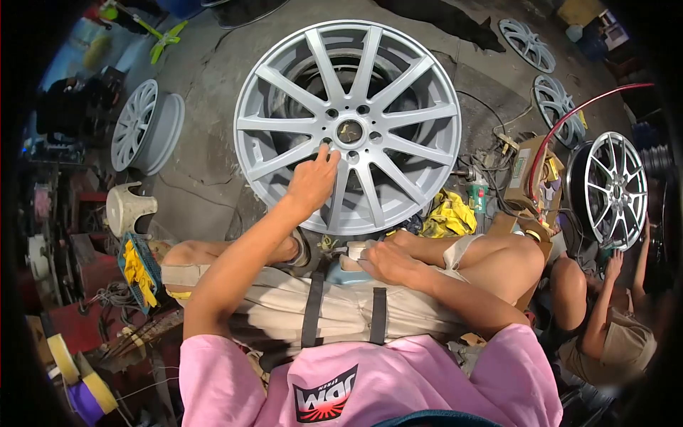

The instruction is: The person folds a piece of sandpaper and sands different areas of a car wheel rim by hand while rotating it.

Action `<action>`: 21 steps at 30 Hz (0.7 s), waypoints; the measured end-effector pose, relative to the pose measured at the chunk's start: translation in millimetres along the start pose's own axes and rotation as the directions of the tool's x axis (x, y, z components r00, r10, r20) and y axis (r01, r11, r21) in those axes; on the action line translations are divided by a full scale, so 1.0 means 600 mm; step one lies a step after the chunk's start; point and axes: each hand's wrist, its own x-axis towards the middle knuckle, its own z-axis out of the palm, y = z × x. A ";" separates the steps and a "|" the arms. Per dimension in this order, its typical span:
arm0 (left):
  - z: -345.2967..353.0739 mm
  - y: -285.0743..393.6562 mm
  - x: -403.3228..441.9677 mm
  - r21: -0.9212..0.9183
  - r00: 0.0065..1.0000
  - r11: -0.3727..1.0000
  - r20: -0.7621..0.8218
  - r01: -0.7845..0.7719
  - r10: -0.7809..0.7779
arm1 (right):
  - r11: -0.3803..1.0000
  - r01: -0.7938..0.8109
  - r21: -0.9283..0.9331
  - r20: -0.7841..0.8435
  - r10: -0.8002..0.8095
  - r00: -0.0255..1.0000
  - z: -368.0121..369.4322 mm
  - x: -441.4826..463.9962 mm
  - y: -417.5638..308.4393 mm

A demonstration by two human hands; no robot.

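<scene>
A large silver-grey multi-spoke wheel [369,186] faces up in front of my knees. My left hand [313,179] reaches over its lower left spokes, with two fingers stretched to a bolt hole beside the centre bore. No object shows in that hand. Near my lap, my right hand [393,264] is closed around a small pale object [353,251], whose far side the fingers cover. Beneath that object is a light blue-grey surface, partly hidden.
More wheels stand at the left [135,127] and right [616,186]. Near the large wheel are a yellow cloth [449,215], a green bottle [477,196], cables and a cardboard box [521,171]. Another person's hand [614,265] is at the right wheel. A stool [131,208] stands left.
</scene>
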 end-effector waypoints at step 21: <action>-0.007 -0.021 -0.021 0.251 0.961 0.955 -0.184 -0.157 0.207 | 0.604 -0.139 -0.785 -0.359 -0.259 0.897 -0.258 0.161 0.085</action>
